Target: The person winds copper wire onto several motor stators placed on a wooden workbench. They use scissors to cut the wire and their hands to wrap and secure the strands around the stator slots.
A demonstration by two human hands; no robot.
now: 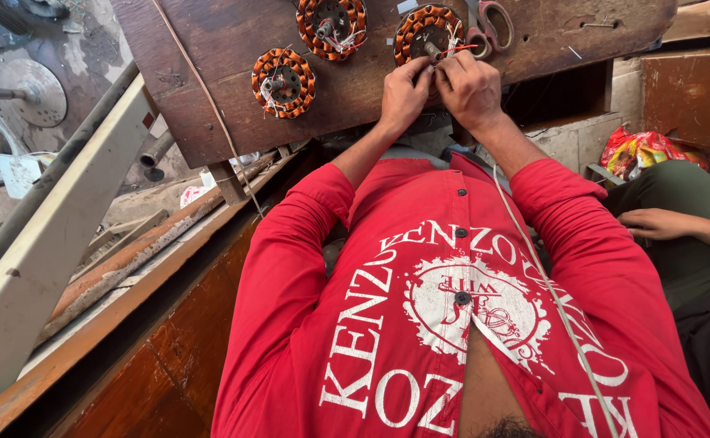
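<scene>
Pinching thin wires together at the near edge of a round copper-wound coil, the left hand and right hand meet fingertip to fingertip, likely so the fine leads stay steady. That coil lies flat on a worn wooden board, beside two similar ring-shaped coils and orange-handled scissors.

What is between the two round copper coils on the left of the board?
Only bare brown board between the lower coil and the upper coil, seen from the head camera.
</scene>
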